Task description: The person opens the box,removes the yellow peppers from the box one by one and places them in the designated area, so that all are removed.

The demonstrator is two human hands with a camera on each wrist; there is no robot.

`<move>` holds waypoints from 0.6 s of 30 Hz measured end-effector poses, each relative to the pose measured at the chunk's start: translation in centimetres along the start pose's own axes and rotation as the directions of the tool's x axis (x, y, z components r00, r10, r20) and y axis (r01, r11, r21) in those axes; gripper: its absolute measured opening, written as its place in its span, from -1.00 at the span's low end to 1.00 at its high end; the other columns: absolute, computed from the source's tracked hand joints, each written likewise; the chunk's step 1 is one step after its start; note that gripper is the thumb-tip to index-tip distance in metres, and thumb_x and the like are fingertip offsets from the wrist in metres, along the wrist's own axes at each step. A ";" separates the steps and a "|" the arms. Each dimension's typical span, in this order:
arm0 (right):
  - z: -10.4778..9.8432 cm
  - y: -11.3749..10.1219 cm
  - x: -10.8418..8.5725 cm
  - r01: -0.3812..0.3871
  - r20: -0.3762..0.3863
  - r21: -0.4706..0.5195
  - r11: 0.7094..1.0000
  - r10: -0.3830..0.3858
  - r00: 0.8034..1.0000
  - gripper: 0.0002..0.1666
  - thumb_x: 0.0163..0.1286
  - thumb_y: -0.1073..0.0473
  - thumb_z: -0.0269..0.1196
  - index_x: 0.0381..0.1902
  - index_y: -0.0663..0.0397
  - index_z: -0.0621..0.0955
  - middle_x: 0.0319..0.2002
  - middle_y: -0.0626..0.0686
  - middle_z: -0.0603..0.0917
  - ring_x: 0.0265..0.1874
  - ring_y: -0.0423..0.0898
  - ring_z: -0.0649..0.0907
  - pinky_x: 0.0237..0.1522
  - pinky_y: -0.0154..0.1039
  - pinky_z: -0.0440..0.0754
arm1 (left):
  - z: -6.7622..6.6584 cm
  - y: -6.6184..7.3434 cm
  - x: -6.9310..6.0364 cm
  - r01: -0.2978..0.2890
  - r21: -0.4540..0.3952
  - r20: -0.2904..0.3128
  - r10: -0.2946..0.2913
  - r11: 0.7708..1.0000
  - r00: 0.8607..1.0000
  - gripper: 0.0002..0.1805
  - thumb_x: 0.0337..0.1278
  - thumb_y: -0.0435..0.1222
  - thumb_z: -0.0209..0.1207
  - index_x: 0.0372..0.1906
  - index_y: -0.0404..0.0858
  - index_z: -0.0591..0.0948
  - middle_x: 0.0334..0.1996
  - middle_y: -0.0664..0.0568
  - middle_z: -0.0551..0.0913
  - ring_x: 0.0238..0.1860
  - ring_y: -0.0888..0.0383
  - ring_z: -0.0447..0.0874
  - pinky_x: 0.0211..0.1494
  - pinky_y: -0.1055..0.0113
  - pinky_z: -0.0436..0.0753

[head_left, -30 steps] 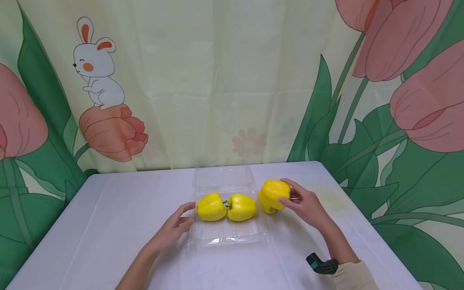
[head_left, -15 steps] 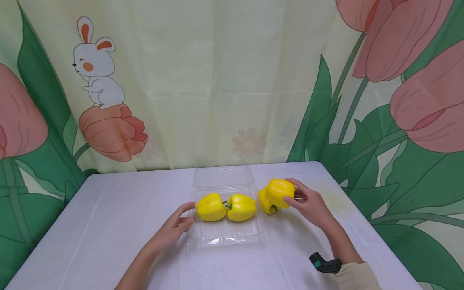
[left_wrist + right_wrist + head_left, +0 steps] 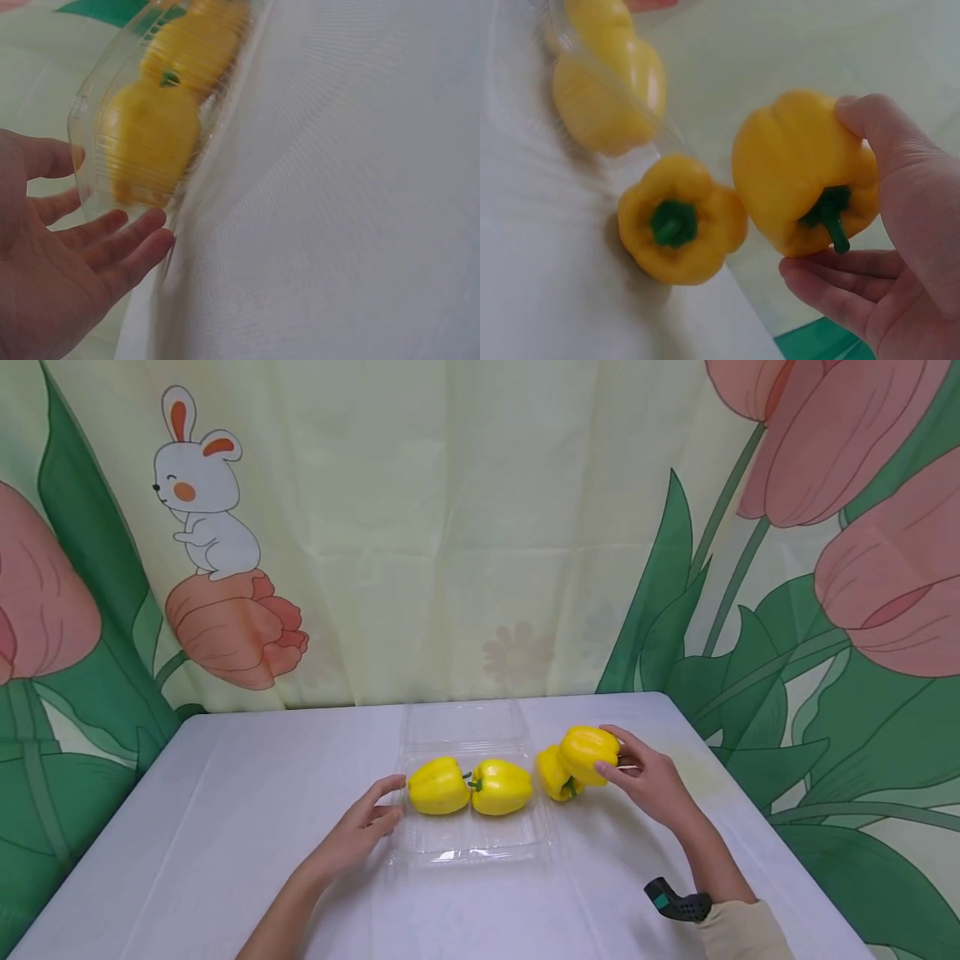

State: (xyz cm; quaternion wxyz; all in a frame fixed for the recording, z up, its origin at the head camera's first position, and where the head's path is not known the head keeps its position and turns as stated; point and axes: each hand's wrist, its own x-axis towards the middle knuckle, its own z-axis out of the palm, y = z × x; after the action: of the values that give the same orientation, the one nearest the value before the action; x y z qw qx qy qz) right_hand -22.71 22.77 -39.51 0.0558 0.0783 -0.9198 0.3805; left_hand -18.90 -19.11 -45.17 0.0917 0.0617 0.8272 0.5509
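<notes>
Two yellow peppers, a left one (image 3: 438, 786) and a right one (image 3: 501, 787), lie stem to stem inside a clear plastic container (image 3: 480, 855). My right hand (image 3: 658, 787) grips another yellow pepper (image 3: 588, 753) between thumb and fingers; the right wrist view shows the held pepper (image 3: 802, 169) with its green stem towards the camera. Close beside it, a fourth pepper (image 3: 676, 221) rests on the table, outside the container. My left hand (image 3: 352, 837) is at the container's left side, its fingers relaxed around the edge; in the left wrist view the left hand (image 3: 67, 255) has its fingertips near the clear wall.
The container's clear lid (image 3: 463, 723) lies folded back behind it on the white-covered table (image 3: 225, 827). A patterned curtain (image 3: 375, 527) hangs behind the table's back edge. Near my right wrist is a black strap (image 3: 677, 902).
My right hand has moved slightly to the right with its pepper, which now covers less of the pepper on the table. My left hand has stayed at the container. The head view has shifted a little.
</notes>
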 end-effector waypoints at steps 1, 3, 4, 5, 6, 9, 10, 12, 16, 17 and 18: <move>0.0 0.1 0.0 -0.001 0.001 0.000 1.000 0.001 1.000 -0.23 0.34 -0.18 0.22 0.43 -0.15 0.29 0.09 0.20 0.59 0.00 0.09 0.63 -0.07 -0.15 0.73 | 0.0 0.0 0.0 0.001 0.000 -0.001 -0.001 1.000 1.000 -0.46 0.38 -0.29 0.05 0.40 0.02 0.28 0.44 0.03 0.27 0.25 -0.04 0.51 0.20 0.13 0.62; -0.1 0.1 0.0 -0.002 -0.001 0.002 1.000 0.002 1.000 -0.23 0.34 -0.19 0.22 0.43 -0.15 0.29 0.09 0.21 0.59 0.00 0.09 0.63 -0.07 -0.16 0.73 | 0.0 0.0 0.0 0.005 0.002 -0.003 -0.005 1.000 1.000 -0.47 0.38 -0.29 0.05 0.39 0.04 0.29 0.44 0.04 0.27 0.26 -0.04 0.51 0.20 0.13 0.62; -0.1 0.2 0.0 -0.003 -0.001 0.003 1.000 0.003 1.000 -0.22 0.34 -0.19 0.22 0.43 -0.14 0.29 0.09 0.21 0.59 0.00 0.10 0.62 -0.07 -0.16 0.73 | 0.0 0.0 0.0 0.004 0.002 -0.004 -0.004 1.000 1.000 -0.47 0.38 -0.30 0.05 0.39 0.05 0.29 0.44 0.03 0.27 0.26 -0.04 0.51 0.20 0.13 0.62; -0.2 0.2 0.0 -0.003 -0.003 0.005 1.000 0.003 1.000 -0.22 0.34 -0.19 0.22 0.43 -0.14 0.29 0.09 0.21 0.59 0.00 0.10 0.62 -0.07 -0.16 0.73 | 0.0 0.0 0.0 0.004 0.000 -0.004 -0.004 1.000 1.000 -0.47 0.38 -0.30 0.05 0.39 0.05 0.29 0.44 0.03 0.27 0.26 -0.04 0.51 0.20 0.13 0.62; -0.2 0.2 0.0 -0.004 -0.004 0.006 1.000 0.004 1.000 -0.22 0.34 -0.18 0.22 0.43 -0.13 0.29 0.09 0.21 0.59 0.00 0.10 0.62 -0.07 -0.16 0.73 | 0.0 0.0 0.0 0.002 -0.001 -0.005 -0.002 1.000 1.000 -0.47 0.38 -0.30 0.05 0.39 0.04 0.29 0.44 0.03 0.28 0.26 -0.05 0.51 0.20 0.13 0.62; -0.3 0.4 0.0 -0.007 -0.006 0.004 1.000 0.007 1.000 -0.22 0.34 -0.18 0.22 0.44 -0.12 0.28 0.10 0.22 0.59 0.00 0.10 0.62 -0.08 -0.17 0.73 | 0.0 0.0 0.0 -0.006 -0.002 0.005 0.006 1.000 1.000 -0.46 0.38 -0.29 0.05 0.40 0.01 0.28 0.45 -0.01 0.26 0.27 -0.07 0.50 0.20 0.15 0.62; -0.4 0.5 0.0 -0.008 -0.005 0.003 1.000 0.008 1.000 -0.22 0.34 -0.18 0.22 0.44 -0.12 0.28 0.10 0.22 0.58 0.00 0.11 0.62 -0.08 -0.17 0.73 | 0.0 0.1 0.0 -0.010 -0.002 0.010 0.010 1.000 1.000 -0.46 0.38 -0.29 0.04 0.40 -0.01 0.27 0.45 -0.02 0.26 0.27 -0.08 0.50 0.20 0.15 0.62; -0.4 0.7 0.0 -0.009 -0.006 -0.001 1.000 0.009 1.000 -0.22 0.35 -0.19 0.21 0.44 -0.12 0.28 0.11 0.23 0.58 0.00 0.11 0.62 -0.08 -0.17 0.73 | -0.1 0.1 -0.1 -0.015 -0.003 0.015 0.015 1.000 1.000 -0.46 0.38 -0.29 0.04 0.41 -0.03 0.26 0.45 -0.05 0.25 0.27 -0.08 0.49 0.19 0.15 0.62; -0.6 1.0 0.0 -0.008 -0.014 -0.012 1.000 0.008 1.000 -0.22 0.35 -0.19 0.21 0.44 -0.12 0.28 0.12 0.23 0.57 0.00 0.12 0.62 -0.07 -0.15 0.73 | -0.2 0.4 -0.2 -0.014 -0.009 0.020 0.014 1.000 1.000 -0.46 0.38 -0.26 0.05 0.41 -0.03 0.26 0.46 -0.06 0.24 0.26 -0.08 0.50 0.19 0.16 0.62; -0.7 1.1 0.0 -0.008 -0.016 -0.014 1.000 0.007 1.000 -0.23 0.35 -0.19 0.21 0.44 -0.11 0.28 0.12 0.23 0.57 0.00 0.12 0.62 -0.08 -0.16 0.73 | -0.2 0.4 -0.2 -0.012 -0.012 0.019 0.012 1.000 1.000 -0.46 0.38 -0.26 0.06 0.41 -0.02 0.26 0.46 -0.05 0.24 0.25 -0.07 0.51 0.19 0.16 0.63; -0.7 1.2 0.0 -0.009 -0.016 -0.017 1.000 0.008 1.000 -0.23 0.35 -0.19 0.20 0.44 -0.11 0.28 0.12 0.23 0.57 0.00 0.11 0.62 -0.08 -0.16 0.73 | -0.2 0.5 -0.2 -0.012 -0.012 0.020 0.012 1.000 1.000 -0.45 0.38 -0.26 0.06 0.41 -0.03 0.26 0.46 -0.06 0.24 0.25 -0.07 0.51 0.19 0.16 0.63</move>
State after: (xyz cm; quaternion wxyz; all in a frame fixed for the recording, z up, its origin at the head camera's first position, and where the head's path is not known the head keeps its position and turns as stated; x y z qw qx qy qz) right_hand -22.95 24.12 -39.84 0.0623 0.0708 -0.9228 0.3736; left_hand -18.77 -19.16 -44.63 0.0970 0.0718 0.8225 0.5559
